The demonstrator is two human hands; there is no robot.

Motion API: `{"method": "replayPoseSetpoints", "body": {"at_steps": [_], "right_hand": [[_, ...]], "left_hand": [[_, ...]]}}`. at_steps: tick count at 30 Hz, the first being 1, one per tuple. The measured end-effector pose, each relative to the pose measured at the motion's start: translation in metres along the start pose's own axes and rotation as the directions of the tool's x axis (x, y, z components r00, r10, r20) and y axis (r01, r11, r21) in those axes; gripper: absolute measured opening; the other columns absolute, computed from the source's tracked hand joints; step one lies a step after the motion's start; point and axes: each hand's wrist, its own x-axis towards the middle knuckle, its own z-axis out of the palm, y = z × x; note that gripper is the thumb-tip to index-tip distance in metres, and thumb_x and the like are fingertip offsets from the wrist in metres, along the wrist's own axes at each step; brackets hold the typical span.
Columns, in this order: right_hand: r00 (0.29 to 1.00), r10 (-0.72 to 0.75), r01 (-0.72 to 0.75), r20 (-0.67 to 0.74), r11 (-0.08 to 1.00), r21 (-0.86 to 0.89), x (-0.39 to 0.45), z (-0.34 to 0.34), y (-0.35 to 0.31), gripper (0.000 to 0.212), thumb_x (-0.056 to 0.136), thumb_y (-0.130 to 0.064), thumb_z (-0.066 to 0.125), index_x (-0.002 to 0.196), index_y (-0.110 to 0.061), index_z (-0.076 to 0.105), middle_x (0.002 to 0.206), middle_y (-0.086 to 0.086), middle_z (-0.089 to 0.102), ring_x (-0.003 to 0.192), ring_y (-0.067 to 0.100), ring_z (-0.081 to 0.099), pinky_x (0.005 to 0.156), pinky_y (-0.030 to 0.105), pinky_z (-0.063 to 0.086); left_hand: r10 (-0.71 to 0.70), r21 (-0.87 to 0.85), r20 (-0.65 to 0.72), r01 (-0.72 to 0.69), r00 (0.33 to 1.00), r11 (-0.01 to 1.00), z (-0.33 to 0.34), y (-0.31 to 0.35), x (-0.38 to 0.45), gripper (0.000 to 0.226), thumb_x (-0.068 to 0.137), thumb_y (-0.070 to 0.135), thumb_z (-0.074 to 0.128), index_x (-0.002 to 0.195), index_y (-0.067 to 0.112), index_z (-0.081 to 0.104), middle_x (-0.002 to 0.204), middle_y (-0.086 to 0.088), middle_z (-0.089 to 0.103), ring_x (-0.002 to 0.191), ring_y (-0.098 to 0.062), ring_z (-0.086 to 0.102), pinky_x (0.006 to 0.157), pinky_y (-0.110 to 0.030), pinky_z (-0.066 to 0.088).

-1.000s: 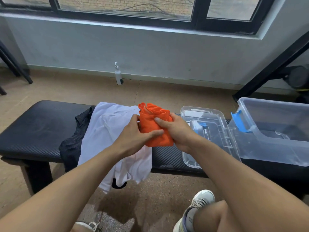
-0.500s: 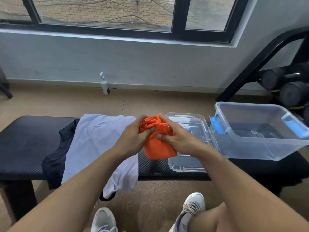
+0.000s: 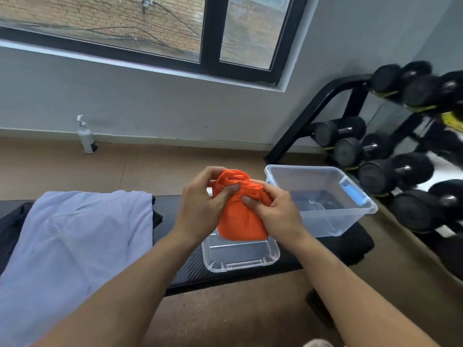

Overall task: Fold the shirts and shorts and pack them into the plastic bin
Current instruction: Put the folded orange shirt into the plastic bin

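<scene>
A folded orange garment (image 3: 238,221) is held in the air above the bench, over the clear bin lid (image 3: 240,256). My left hand (image 3: 200,209) grips its left side and my right hand (image 3: 278,214) grips its right side, thumbs pressed into the bunched top edge. The clear plastic bin (image 3: 350,221) with blue latches stands just to the right on the black bench (image 3: 355,244); nothing lies in it. A white shirt (image 3: 70,241) lies spread on the bench at left, over a black garment (image 3: 10,224).
A dumbbell rack (image 3: 390,151) stands close behind and right of the bin. A spray bottle (image 3: 85,136) sits on the floor by the wall. Brown floor lies in front of the bench.
Both hands have carried the orange garment rightward, nearer the bin, and bunched its top tighter. My view has swung right, bringing the dumbbell rack in.
</scene>
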Motion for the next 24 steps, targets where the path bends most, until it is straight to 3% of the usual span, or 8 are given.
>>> {"method": "replayPoseSetpoints", "body": {"at_steps": [3, 6, 9, 12, 15, 19, 24], "right_hand": [[0.989, 0.014, -0.012, -0.148, 1.0, 0.016, -0.002, -0.025, 0.014, 0.027, 0.09, -0.021, 0.075, 0.117, -0.024, 0.073, 0.104, -0.006, 0.077, 0.098, 0.01, 0.072, 0.092, 0.042, 0.059], [0.924, -0.077, 0.06, -0.374, 0.997, -0.055, 0.01, -0.065, 0.011, 0.03, 0.091, -0.02, 0.075, 0.12, -0.022, 0.071, 0.108, -0.009, 0.076, 0.102, 0.005, 0.07, 0.094, 0.032, 0.057], [0.839, -0.166, 0.055, -0.519, 0.973, -0.223, 0.034, -0.112, 0.008, 0.035, 0.09, -0.025, 0.073, 0.124, -0.021, 0.07, 0.113, -0.008, 0.074, 0.106, 0.007, 0.068, 0.097, 0.028, 0.052], [0.901, -0.095, -0.119, -0.423, 0.885, -0.451, 0.056, -0.139, 0.022, 0.034, 0.087, -0.023, 0.073, 0.121, -0.021, 0.072, 0.115, -0.001, 0.074, 0.107, 0.017, 0.067, 0.093, 0.027, 0.049], [0.949, 0.06, -0.219, -0.311, 0.831, -0.511, 0.067, -0.136, 0.045, 0.029, 0.087, -0.02, 0.073, 0.116, -0.021, 0.074, 0.112, 0.004, 0.075, 0.106, 0.023, 0.067, 0.088, 0.027, 0.047], [0.926, 0.294, -0.377, -0.236, 0.727, -0.573, 0.077, -0.126, 0.059, 0.032, 0.09, -0.029, 0.073, 0.122, -0.026, 0.071, 0.119, 0.005, 0.072, 0.112, 0.026, 0.065, 0.091, 0.036, 0.05], [0.876, 0.472, -0.412, -0.097, 0.629, -0.659, 0.093, -0.117, 0.067, 0.035, 0.093, -0.033, 0.07, 0.123, -0.016, 0.07, 0.123, 0.009, 0.07, 0.114, 0.031, 0.064, 0.097, 0.039, 0.05]], "left_hand": [[-0.02, -0.101, -0.024, 0.017, 1.0, 0.995, 0.037, 0.007, 0.006, 0.036, 0.088, 0.041, 0.074, 0.12, 0.028, 0.064, 0.111, 0.014, 0.069, 0.1, -0.001, 0.067, 0.071, -0.017, 0.054], [-0.046, -0.141, 0.027, 0.049, 0.999, 0.989, 0.072, 0.013, 0.011, 0.044, 0.095, 0.048, 0.059, 0.133, 0.025, 0.057, 0.124, 0.013, 0.065, 0.11, 0.004, 0.062, 0.083, -0.008, 0.047], [-0.003, 0.071, 0.139, -0.007, 0.99, 0.997, 0.102, 0.006, 0.015, 0.056, 0.097, 0.041, 0.063, 0.148, 0.028, 0.044, 0.147, 0.009, 0.051, 0.134, -0.005, 0.047, 0.106, -0.014, 0.034], [0.039, 0.212, 0.298, -0.106, 0.954, 0.972, 0.123, -0.003, 0.014, 0.085, 0.088, 0.036, 0.075, 0.158, 0.023, 0.027, 0.161, 0.005, 0.033, 0.15, -0.01, 0.026, 0.118, -0.02, 0.02], [0.06, 0.31, 0.386, -0.191, 0.92, 0.931, 0.133, -0.014, 0.014, 0.098, 0.086, 0.046, 0.074, 0.161, 0.021, 0.017, 0.167, 0.005, 0.02, 0.156, -0.01, 0.006, 0.126, -0.037, 0.014], [0.026, 0.452, 0.437, -0.245, 0.899, 0.858, 0.136, -0.023, 0.013, 0.099, 0.087, 0.069, 0.057, 0.162, 0.026, 0.008, 0.169, 0.011, 0.008, 0.155, -0.006, -0.006, 0.127, -0.042, 0.002], [-0.087, 0.567, 0.498, -0.248, 0.863, 0.785, 0.132, -0.028, 0.012, 0.103, 0.078, 0.091, 0.03, 0.161, 0.032, 0.012, 0.169, 0.014, 0.007, 0.153, -0.003, -0.015, 0.126, -0.046, -0.009]]}}
